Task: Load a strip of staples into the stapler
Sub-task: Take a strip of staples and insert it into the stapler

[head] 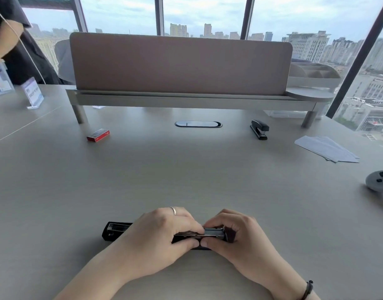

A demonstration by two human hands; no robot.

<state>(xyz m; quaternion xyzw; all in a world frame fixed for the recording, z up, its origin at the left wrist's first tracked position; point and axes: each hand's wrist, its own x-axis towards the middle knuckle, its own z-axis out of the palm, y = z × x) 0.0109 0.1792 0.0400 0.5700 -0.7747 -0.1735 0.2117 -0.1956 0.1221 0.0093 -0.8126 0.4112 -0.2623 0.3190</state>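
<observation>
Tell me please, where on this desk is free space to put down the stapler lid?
Free: the wide middle of the desk, between the hands and the cable slot, bordered left by the red staple box and right by the second stapler. Also the near left side. Crowded: far right, with papers and a grey controller.

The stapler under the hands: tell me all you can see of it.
The stapler is black with a metal staple channel, lying flat and lengthwise, left to right, on the grey desk near the front edge. It looks opened out: its left end shows an exposed tray. The left hand and right hand both pinch its right portion, covering the middle. Any staples inside cannot be made out.
</observation>
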